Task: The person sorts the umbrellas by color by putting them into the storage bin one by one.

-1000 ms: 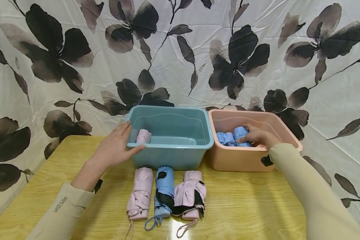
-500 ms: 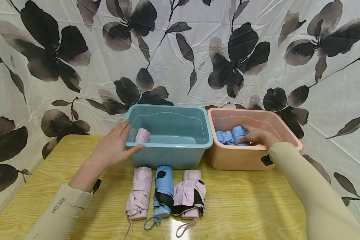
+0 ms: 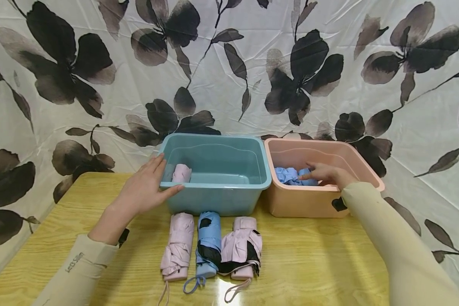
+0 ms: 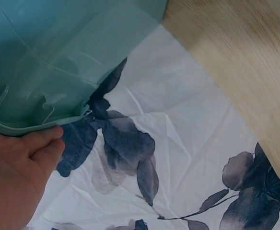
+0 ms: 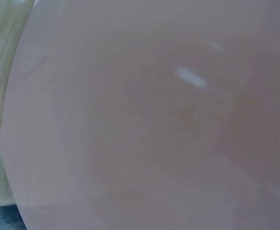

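Note:
My left hand [image 3: 137, 187] rests at the near left corner of a teal plastic bin [image 3: 214, 185], fingers straight along its side and thumb over the front rim. In the left wrist view, its fingertips touch the underside of the bin's rim. A pale pink folded umbrella [image 3: 181, 173] stands inside that bin. My right hand [image 3: 327, 173] is down inside a peach bin [image 3: 310, 204], thumb and fingers spread over a blue folded umbrella [image 3: 310, 182]. Another blue bundle [image 3: 287, 175] lies left of it. The right wrist view holds only the bin's blurred wall [image 5: 106, 120].
In front of the teal bin lie a pale pink umbrella [image 3: 177, 244], a blue umbrella [image 3: 209, 231] and a looser pink umbrella [image 3: 237, 246] with black lining, straps toward me. They lie on a wood-grain table [image 3: 310, 263]. A floral cloth [image 3: 229, 85] hangs behind the bins.
The blue umbrella under my right hand has sunk lower into the peach bin, and the hand's fingers have straightened off it. My left hand stays at the teal bin's corner.

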Motion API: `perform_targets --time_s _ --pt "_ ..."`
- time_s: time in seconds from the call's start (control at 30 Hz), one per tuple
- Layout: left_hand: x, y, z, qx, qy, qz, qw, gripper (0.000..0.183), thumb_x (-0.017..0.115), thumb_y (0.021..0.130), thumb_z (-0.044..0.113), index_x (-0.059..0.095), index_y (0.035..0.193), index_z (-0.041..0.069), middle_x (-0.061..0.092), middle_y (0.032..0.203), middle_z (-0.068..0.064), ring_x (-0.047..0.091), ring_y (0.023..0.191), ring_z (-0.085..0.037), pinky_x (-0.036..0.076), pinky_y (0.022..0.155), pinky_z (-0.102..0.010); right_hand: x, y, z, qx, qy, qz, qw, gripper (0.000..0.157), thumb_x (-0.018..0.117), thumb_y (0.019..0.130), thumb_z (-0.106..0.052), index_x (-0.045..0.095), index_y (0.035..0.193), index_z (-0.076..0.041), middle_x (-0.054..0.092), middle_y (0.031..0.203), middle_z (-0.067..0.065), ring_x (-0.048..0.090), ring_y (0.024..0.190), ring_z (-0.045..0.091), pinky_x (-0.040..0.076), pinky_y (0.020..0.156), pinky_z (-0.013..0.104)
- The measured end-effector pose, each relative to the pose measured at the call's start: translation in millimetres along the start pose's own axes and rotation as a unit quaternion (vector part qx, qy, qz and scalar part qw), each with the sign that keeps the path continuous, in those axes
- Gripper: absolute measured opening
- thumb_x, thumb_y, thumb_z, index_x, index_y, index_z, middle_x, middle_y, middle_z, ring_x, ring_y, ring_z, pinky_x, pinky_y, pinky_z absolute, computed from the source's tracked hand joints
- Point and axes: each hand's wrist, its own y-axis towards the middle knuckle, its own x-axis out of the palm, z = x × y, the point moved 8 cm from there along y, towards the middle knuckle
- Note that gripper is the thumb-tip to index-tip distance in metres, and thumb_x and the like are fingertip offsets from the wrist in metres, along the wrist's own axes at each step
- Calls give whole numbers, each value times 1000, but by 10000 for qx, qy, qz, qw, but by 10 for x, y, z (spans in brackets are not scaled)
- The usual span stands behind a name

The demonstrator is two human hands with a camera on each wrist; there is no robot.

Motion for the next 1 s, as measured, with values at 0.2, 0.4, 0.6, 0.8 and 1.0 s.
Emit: perform_targets --time_s 0.2,0.4,0.6,0.8,1.0 --pt "-20 1 -24 -49 -23 -37 10000 103 54 99 67 30 156 -16 19 168 -31 19 154 -50 24 122 -64 -22 -23 -80 34 23 149 9999 92 53 109 -38 -10 164 -1 0 169 32 18 151 57 37 114 67" --pt "6 14 -43 -75 -38 -83 9999 105 53 99 69 28 157 -15 18 168 -31 18 155 -50 23 123 -64 -94 -84 -167 -354 275 385 9983 88 51 110 -37 -7 165 1 3 168 34 22 148 61 38 112 69" --pt "36 28 -65 -84 -63 -65 9999 106 53 99 70 28 156 -15 17 168 -31 18 155 -50 23 123 -64 -90 -295 -339 -770 327 867 9927 88 55 108 -41 2 166 0 8 169 31 22 151 54 36 114 68" --pt "11 29 -31 -66 -45 -39 10000 104 53 99 69 29 156 -15 19 168 -31 19 154 -50 24 122 -64 -69 -608 -515 -1415 414 1625 9756 79 56 109 -36 14 167 -4 17 171 24 28 152 48 39 114 64" --pt "8 14 -3 -47 -18 -60 10000 104 53 99 68 29 156 -15 19 168 -31 19 154 -50 24 122 -64 -5 -964 -633 -1810 514 2535 9489 69 59 108 -33 29 165 -9 38 164 17 59 131 43 51 107 54"
